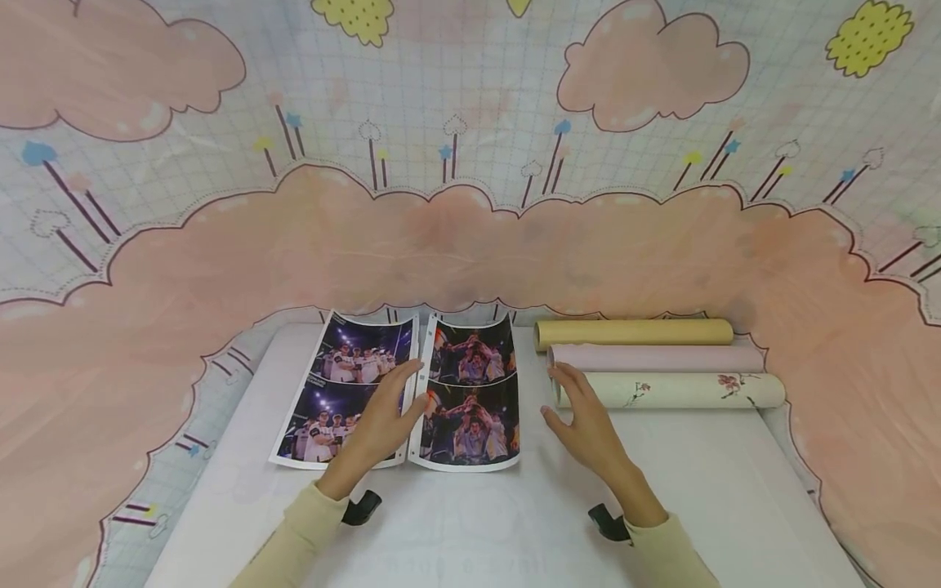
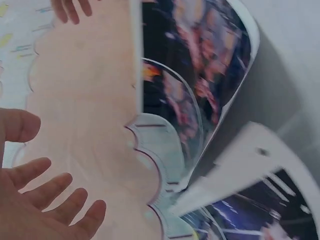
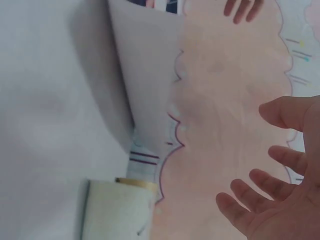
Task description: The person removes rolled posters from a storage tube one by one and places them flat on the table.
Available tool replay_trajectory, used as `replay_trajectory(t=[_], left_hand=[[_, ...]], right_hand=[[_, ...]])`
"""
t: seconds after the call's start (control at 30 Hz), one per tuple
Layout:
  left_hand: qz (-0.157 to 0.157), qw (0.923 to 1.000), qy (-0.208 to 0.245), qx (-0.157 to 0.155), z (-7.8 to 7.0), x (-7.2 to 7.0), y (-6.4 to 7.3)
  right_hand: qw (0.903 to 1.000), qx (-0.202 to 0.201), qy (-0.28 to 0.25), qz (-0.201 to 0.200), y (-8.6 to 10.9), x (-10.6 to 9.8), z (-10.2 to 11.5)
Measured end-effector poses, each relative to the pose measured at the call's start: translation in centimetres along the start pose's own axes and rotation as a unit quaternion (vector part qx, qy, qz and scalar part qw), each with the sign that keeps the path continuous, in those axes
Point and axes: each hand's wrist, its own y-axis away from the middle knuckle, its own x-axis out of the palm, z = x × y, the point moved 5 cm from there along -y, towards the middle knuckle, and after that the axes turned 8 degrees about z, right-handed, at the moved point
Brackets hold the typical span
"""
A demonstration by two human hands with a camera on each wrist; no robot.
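Head view: the left hand (image 1: 384,415) hovers over the inner side of the left photo sheet (image 1: 336,396), its fingers released and holding nothing, while the right hand (image 1: 591,429) hangs with loose fingers just before the near ends of three rolls. The right photo sheet (image 1: 474,392) lies beside the left one, a narrow gap between them, both toward the back of the white tabletop (image 1: 470,527); laid side by side, perhaps so that both pictures face the person. The yellow roll (image 1: 634,335), pink roll (image 1: 657,358) and flowered roll (image 1: 676,392) lie in parallel to the right, probably grouped to leave the near part free. A patterned cloth (image 1: 515,245) with clouds hangs behind and around the sides. Left wrist view: the fingers are spread and slack, apart from the sheets, whose edges curve up off the surface, likely a curl left by rolling. Right wrist view: the fingers are parted and grip nothing; a sheet's pale underside rises over its shadow, and the flowered roll's end stands nearby, blurred, with the cloth beyond.
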Motion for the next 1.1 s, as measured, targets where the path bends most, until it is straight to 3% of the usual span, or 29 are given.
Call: replay_trajectory(t=[0.23,0.43,0.53,0.73,0.87,0.97,1.1], left_hand=[[-0.023,0.9974,0.067,0.006,-2.3,-0.3,-0.8],[-0.041,0.9905,0.121,0.049,-4.4,0.2,-2.4],[-0.043,0.9861,0.151,0.055,-5.3,0.5,-3.4],[-0.029,0.9733,0.226,0.028,-6.6,1.5,-5.7],[-0.013,0.9684,0.249,0.009,-8.6,1.1,-6.5],[-0.011,0.9609,0.277,0.009,-8.6,1.6,-7.6],[-0.014,0.9514,0.308,-0.006,-6.6,3.4,-9.7]], right_hand=[[0.9997,0.002,0.017,-0.019,0.4,-2.0,-0.2],[0.9989,-0.017,0.033,-0.03,0.2,-3.6,-0.6],[0.9981,-0.028,0.04,-0.038,-0.2,-4.5,-0.8],[0.9961,-0.044,0.057,-0.051,-1.2,-6.3,-1.5],[0.9952,-0.048,0.066,-0.055,-1.9,-7.3,-2.2],[0.9955,-0.043,0.066,-0.053,-2.4,-7.9,-2.9],[0.9975,-0.02,0.057,-0.037,-3.3,-8.4,-4.0]])
